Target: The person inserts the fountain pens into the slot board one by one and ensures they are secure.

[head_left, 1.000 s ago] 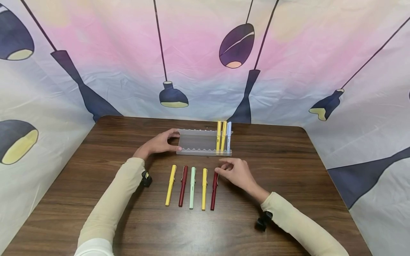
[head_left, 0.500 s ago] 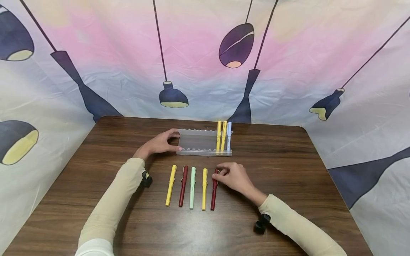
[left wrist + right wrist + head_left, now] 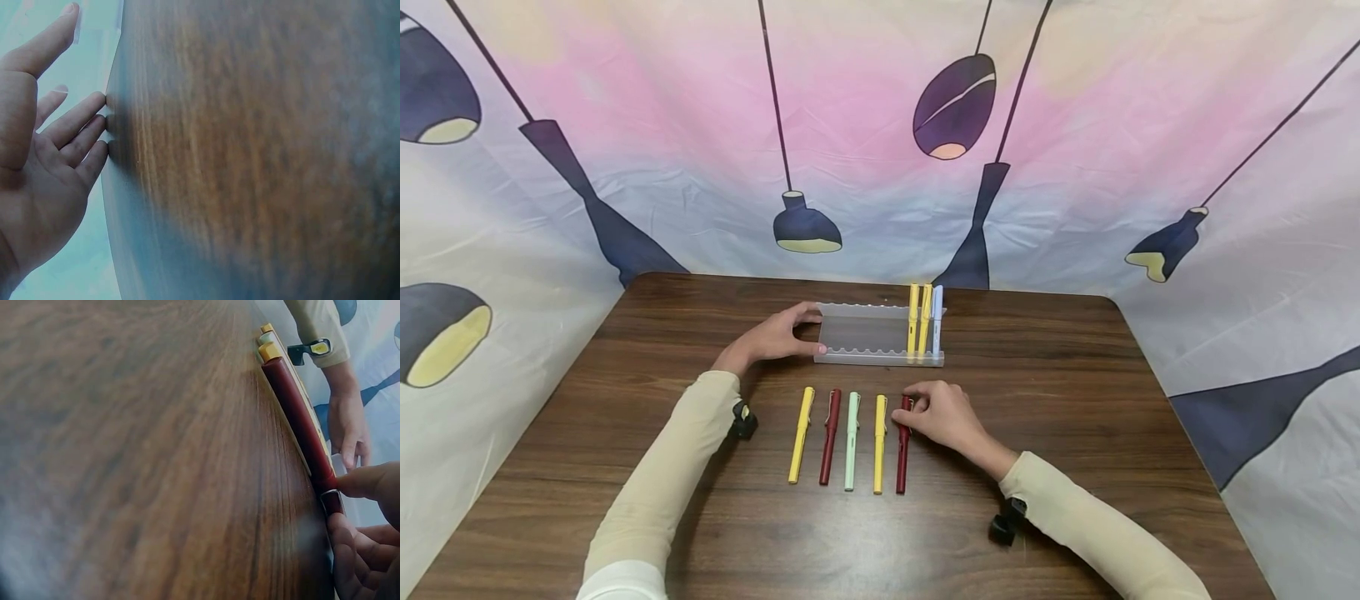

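My right hand (image 3: 946, 415) pinches the capped end of a dark red pen (image 3: 902, 458), the rightmost in a row on the table. In the right wrist view, thumb and fingers sit on either side of that dark red pen (image 3: 297, 412). My left hand (image 3: 773, 335) holds the left end of a clear pen rack (image 3: 861, 333), thumb at its front lip and fingers towards the back. Seen from the left wrist, several fingertips of the left hand (image 3: 56, 162) touch the tabletop. Two yellow pens (image 3: 913, 321) and a light blue pen (image 3: 937, 321) stand in the rack's right end.
Left of the gripped pen lie a yellow pen (image 3: 879, 446), a mint green pen (image 3: 852, 442), another dark red pen (image 3: 830, 437) and another yellow pen (image 3: 801, 435). The brown wooden table (image 3: 1037, 350) meets a patterned cloth backdrop (image 3: 880, 125) behind and at the sides.
My right hand has moved slightly left and down onto the rightmost dark red pen and taken its capped end between thumb and fingers. The left hand and the rack have stayed in place.
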`<state>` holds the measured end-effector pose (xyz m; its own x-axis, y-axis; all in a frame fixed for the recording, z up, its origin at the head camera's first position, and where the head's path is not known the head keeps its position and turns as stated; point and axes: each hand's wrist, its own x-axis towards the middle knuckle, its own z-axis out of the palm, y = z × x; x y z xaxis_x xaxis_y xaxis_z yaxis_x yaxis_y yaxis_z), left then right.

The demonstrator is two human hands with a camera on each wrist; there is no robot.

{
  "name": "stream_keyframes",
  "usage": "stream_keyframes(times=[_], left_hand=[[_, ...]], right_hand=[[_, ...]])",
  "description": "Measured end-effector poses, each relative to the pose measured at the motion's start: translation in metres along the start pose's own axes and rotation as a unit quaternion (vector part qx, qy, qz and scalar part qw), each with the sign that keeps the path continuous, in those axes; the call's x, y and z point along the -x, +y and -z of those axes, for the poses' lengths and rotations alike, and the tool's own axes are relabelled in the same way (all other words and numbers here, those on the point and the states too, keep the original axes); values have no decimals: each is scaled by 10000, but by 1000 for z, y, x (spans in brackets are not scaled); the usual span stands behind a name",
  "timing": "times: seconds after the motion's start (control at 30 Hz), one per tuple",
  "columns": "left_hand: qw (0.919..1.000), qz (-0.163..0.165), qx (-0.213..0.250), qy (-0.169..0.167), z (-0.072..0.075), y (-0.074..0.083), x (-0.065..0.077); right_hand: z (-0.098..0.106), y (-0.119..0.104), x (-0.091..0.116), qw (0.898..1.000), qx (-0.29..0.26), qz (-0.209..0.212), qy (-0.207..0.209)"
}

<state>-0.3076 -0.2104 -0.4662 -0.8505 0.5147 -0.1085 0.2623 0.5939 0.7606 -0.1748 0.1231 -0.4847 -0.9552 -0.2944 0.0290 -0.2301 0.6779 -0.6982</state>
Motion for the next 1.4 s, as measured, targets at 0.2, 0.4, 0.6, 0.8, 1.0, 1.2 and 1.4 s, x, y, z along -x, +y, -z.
stream_keyframes(times=[0.2, 0.4, 0.6, 0.8, 1.0, 1.2, 1.4], left_hand=[[10000, -24, -32, 3, 0, 0, 0], [10000, -7, -47, 16, 0, 0, 0], [10000, -12, -64, 13, 0, 0, 0], [10000, 1, -59, 23, 0, 0, 0], [10000, -26, -32, 23, 0, -2, 0], [10000, -49, 10, 17, 0, -2, -1], [10000, -35, 10, 14, 0, -2, -1]], right_hand=[[-2, 0, -1, 10000, 83, 10, 0], [-3, -1, -2, 10000, 25, 10, 7], [-2, 0, -3, 10000, -58, -73, 14], [0, 1, -2, 9998, -151, -81, 65], [6, -4, -3, 9996, -195, 6, 185], [15, -11, -5, 9993, -221, 107, 284], [23, -19, -10, 9986, -361, 129, 353]])
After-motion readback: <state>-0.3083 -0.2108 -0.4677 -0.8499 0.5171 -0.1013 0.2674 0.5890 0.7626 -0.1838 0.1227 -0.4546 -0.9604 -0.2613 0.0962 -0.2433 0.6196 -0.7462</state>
